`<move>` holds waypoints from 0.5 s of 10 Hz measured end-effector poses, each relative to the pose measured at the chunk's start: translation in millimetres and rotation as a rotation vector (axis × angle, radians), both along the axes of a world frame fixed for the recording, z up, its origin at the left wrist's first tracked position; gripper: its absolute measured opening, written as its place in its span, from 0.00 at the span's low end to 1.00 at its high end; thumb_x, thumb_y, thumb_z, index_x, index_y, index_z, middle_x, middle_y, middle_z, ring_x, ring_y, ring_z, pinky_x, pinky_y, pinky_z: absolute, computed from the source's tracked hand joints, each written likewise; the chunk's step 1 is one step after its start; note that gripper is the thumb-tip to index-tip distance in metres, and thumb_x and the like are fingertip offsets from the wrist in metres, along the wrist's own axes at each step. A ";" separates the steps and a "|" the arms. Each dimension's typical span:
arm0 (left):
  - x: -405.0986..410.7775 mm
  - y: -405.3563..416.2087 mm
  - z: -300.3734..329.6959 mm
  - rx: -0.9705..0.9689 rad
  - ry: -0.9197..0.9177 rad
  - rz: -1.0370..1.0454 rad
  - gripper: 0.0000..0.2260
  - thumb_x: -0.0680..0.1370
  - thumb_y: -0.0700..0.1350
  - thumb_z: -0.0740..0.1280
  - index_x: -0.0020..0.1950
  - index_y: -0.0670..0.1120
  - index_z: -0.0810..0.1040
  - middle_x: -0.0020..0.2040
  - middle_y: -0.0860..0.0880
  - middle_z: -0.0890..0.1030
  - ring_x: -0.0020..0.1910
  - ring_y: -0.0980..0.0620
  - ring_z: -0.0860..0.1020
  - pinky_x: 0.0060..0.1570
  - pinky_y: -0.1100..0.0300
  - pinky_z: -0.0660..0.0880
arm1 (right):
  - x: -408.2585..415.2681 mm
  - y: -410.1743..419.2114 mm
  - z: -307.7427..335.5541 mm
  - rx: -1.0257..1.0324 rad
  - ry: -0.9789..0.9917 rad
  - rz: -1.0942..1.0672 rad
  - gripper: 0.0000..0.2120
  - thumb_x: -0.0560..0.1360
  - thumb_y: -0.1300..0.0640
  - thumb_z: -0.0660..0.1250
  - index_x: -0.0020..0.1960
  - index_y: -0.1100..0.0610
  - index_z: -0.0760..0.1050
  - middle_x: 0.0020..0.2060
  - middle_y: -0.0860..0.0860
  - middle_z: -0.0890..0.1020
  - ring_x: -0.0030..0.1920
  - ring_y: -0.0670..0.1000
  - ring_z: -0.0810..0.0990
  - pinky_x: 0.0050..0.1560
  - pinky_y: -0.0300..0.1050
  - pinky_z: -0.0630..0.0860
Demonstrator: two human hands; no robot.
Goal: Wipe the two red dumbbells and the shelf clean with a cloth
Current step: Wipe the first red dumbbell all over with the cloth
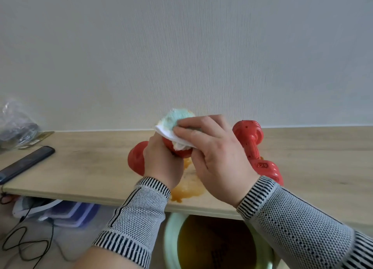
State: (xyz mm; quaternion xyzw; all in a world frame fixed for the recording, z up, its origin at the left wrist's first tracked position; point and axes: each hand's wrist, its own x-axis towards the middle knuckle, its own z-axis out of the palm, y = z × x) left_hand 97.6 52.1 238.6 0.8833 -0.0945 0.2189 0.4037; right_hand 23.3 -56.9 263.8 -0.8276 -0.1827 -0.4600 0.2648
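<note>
Now, starting at the far left, a crumpled clear plastic bag [15, 125] sits against the wall at the back of the shelf [90, 168], and just in front of it a dark, flat remote-like device [26, 164] lies angled toward the shelf's front edge. Below that edge, black cables [26, 240] loop across the floor beside some pale, blurred items I can't make out.

Moving to the middle, the left hand [161, 164] is wrapped around the handle of the first red dumbbell [136, 159], lifting it off the shelf at a tilt, its lower head poking out to the left of the fist. Over the upper head goes the cloth [173, 125], white with a blue-green patch, bunched on top. The right hand [214, 153] is clamped on that cloth, fingers pressing it down onto the dumbbell head, thumb underneath. Both wrists show striped grey knit sleeves [139, 214].

Beneath the hands, an orange-brown stain [187, 190] spreads on the wood near the front edge. Under the shelf there's a pale green bucket [171, 238], blurred.

Over to the right, the second red dumbbell [254, 147] rests on the shelf, running from near the wall toward the front, its near head partly hidden behind the right wrist.
</note>
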 end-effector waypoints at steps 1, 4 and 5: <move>-3.8 -1.7 0.0 -0.106 0.016 -0.051 0.15 0.72 0.32 0.68 0.59 0.38 0.77 0.42 0.51 0.77 0.40 0.54 0.75 0.39 0.63 0.71 | 1.0 -6.1 -4.5 0.037 -0.055 -0.002 0.16 0.69 0.66 0.59 0.51 0.59 0.82 0.51 0.53 0.81 0.49 0.58 0.76 0.54 0.42 0.71; -4.2 1.0 9.5 -0.348 0.088 -0.139 0.08 0.72 0.33 0.71 0.46 0.45 0.80 0.39 0.52 0.81 0.41 0.51 0.80 0.48 0.58 0.76 | 13.4 -31.8 -19.4 0.132 0.007 -0.031 0.12 0.70 0.60 0.59 0.39 0.59 0.82 0.42 0.50 0.82 0.43 0.52 0.77 0.46 0.45 0.74; -6.0 4.0 11.2 -0.300 0.046 -0.114 0.05 0.72 0.36 0.72 0.43 0.44 0.79 0.36 0.54 0.79 0.36 0.57 0.76 0.45 0.61 0.73 | 18.4 -37.9 -24.6 0.338 0.098 -0.119 0.13 0.72 0.59 0.59 0.44 0.58 0.82 0.45 0.49 0.81 0.47 0.50 0.78 0.52 0.39 0.73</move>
